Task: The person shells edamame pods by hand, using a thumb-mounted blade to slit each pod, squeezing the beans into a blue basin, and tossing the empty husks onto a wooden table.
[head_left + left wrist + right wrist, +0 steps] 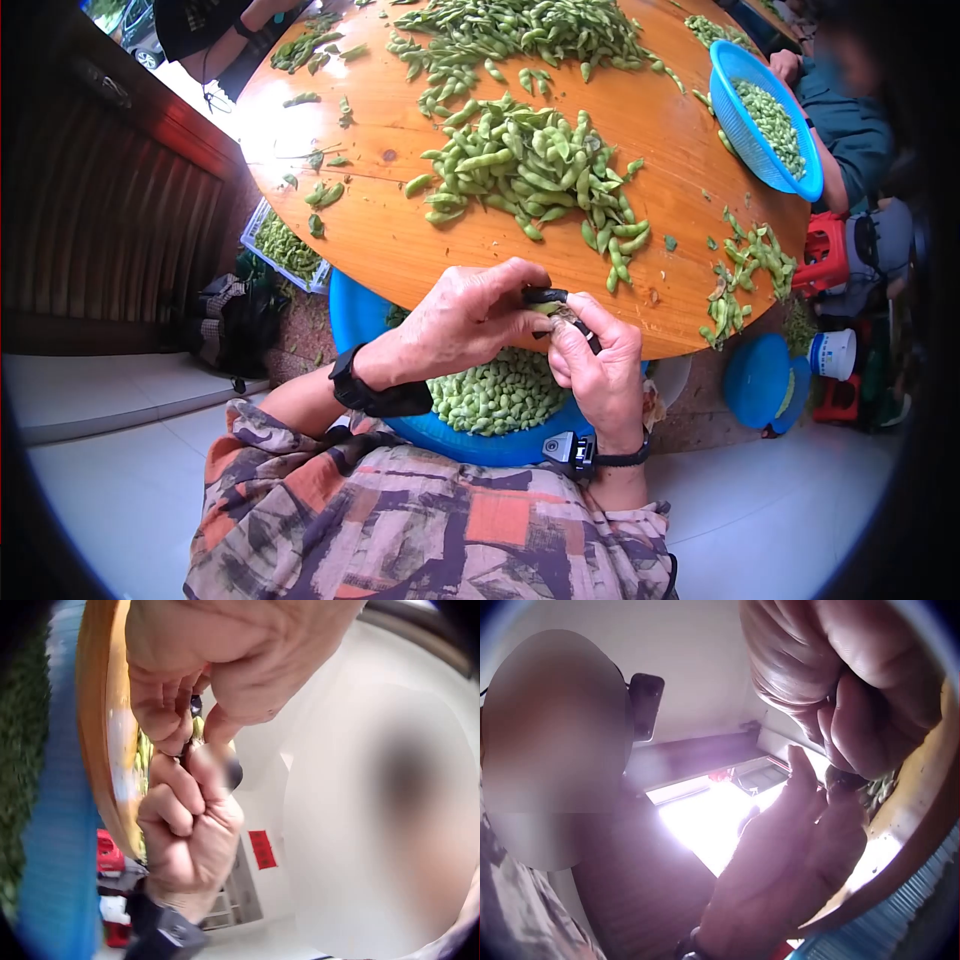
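Note:
Both hands meet over the table's near edge, above a blue basin [350, 310] of shelled green beans [495, 393]. The left hand [465, 320] pinches one end of a green pod [547, 308] between thumb and fingers. From the other side the right hand [600, 365] pinches the same pod, fingertips almost touching the left ones. Dark coverings show on some fingers. In the left wrist view the pod [197, 727] is a small green strip between the left hand [240, 660] and the right hand [187, 825]. Fingers mostly hide it in the right wrist view.
A heap of pods [540, 165] lies on the round wooden table [390, 240], with a larger heap behind. A blue basket of beans [765, 120] stands at the right edge, near another person. Red stools [822, 255] and a white bucket [832, 355] are at the right.

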Tool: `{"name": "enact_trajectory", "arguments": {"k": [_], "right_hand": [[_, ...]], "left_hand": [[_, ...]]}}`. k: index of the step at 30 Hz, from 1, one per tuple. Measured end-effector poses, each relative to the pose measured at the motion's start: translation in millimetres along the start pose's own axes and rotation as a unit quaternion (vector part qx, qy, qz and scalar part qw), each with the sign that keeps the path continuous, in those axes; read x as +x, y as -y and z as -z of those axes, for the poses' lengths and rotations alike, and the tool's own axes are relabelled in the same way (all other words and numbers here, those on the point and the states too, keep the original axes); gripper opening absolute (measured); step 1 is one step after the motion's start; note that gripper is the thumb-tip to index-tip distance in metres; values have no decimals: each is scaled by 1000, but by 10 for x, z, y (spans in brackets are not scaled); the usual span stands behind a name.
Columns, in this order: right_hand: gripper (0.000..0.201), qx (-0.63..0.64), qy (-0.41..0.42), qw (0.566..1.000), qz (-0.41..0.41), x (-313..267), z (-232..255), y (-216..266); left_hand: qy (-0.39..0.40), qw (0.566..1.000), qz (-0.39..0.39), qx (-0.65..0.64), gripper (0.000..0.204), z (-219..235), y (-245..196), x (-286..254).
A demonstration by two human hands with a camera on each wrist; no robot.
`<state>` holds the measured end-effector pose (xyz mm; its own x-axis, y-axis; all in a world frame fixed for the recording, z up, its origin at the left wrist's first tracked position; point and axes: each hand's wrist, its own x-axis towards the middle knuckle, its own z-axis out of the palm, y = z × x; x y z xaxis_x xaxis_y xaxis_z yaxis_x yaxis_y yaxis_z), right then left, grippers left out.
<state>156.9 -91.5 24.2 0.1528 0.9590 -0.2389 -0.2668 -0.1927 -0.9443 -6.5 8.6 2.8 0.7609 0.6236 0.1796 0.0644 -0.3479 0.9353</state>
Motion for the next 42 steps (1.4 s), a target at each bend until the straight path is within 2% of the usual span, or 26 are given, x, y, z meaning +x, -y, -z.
{"name": "enact_trajectory", "arguments": {"k": [1,3,5,6,8,10,12,13,14,16,17,18,20,22,25,28,30,31,32,33,34,35,38,39,41,42], "right_hand": [[14,-38,-15,999,14,-3,-3,4],[13,-77,-28,996,28,6,-9,-16],[16,-219,-54,963,145,40,-23,-97],[16,-219,-54,963,146,54,-43,-110],[19,-293,-81,920,247,78,-80,-125],[18,-302,-84,918,245,67,-82,-102],[16,-281,-80,935,202,46,-30,-49],[16,-253,-73,953,148,9,74,-12],[15,-274,-54,949,145,-52,206,107],[18,-409,11,901,147,-255,546,427],[19,-449,49,879,154,-377,727,549],[21,-478,57,870,105,-525,912,619],[25,-532,-31,841,95,-688,1045,685],[27,-560,-96,821,62,-720,1090,696],[28,-531,-144,831,78,-612,992,624],[27,-432,-156,884,90,-385,734,467],[28,-375,-134,908,131,-207,560,303],[28,-310,-113,938,107,-145,471,240],[28,-244,-90,962,82,-97,372,197],[27,-149,-77,985,49,-58,249,178],[26,-108,-72,990,51,-13,174,113],[26,-95,-71,991,64,23,101,65],[24,-82,-58,993,60,96,-60,-68],[23,-59,-71,994,55,128,-54,-95],[21,-29,-109,991,72,164,4,-119],[21,-33,-119,990,70,149,99,-124]], "left_hand": [[22,998,-13,65,40,56,-61,16],[9,992,-42,122,41,8,-78,14],[1,976,-69,205,46,-58,-75,3],[0,976,-69,206,46,-92,-76,-7],[-36,966,-63,246,50,-149,-77,-25],[-39,968,-54,244,56,-155,-28,-22],[-17,992,-66,107,56,-138,30,-1],[28,999,-28,12,54,-111,13,-27],[29,999,-29,12,54,-34,-50,-36],[198,980,9,18,47,189,-271,15],[224,974,17,26,36,274,-312,83],[181,981,-15,67,22,317,-286,144],[67,979,-21,192,19,327,-140,302],[23,944,-85,318,24,384,26,520],[28,930,-82,358,23,378,160,627],[17,917,-108,383,22,351,192,627],[-38,959,-115,255,24,301,121,568],[-21,974,-71,215,20,293,12,535],[-19,974,-72,213,20,270,-3,491],[-8,998,33,51,16,247,-12,442],[4,984,138,-112,12,221,-20,393],[8,971,107,-213,11,186,10,345],[-25,945,153,-287,5,65,1,245],[-25,945,153,-287,5,54,26,236],[-121,984,100,-79,7,31,74,211],[-119,984,105,-82,7,51,25,189]]}}
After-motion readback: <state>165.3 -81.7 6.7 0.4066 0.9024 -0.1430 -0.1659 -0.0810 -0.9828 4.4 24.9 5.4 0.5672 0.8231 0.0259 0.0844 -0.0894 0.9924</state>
